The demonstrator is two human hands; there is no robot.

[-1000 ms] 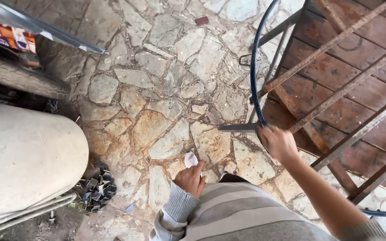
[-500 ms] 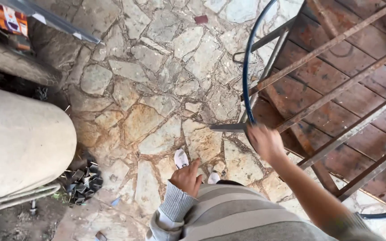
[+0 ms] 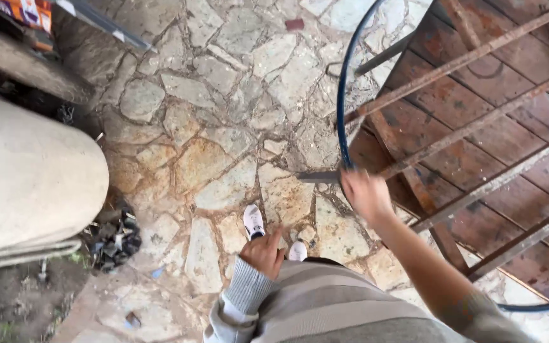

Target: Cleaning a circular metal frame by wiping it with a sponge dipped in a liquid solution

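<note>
Right hand [image 3: 365,194] is closed around the blue hoop [image 3: 341,108], a thin curved tube, at the point where the hoop crosses the rusty metal frame [image 3: 478,140]. Motion blur hides the fingers, so the firmness of the grip cannot be confirmed. Left hand [image 3: 263,253] holds nothing; it hangs near the waist, fingers loosely curled, above the white shoes [image 3: 253,221].

Position of the hoop: it stands on edge against the left side of the frame, arcs upward out of view and reappears at the lower right of the picture.

Risks noted:
- The frame bars are heavily corroded, and the right hand sits directly beside them. A slip along the hoop would likely bring the hand against rough rusty metal.
- The hoop is held by one hand only. If it springs or twists, it may swing toward the body.
- The stone paving [image 3: 223,127] is uneven with open joints, and scrap debris [image 3: 114,238] lies beside the concrete cylinder [image 3: 27,178]. A sideways step could cause a stumble.
</note>
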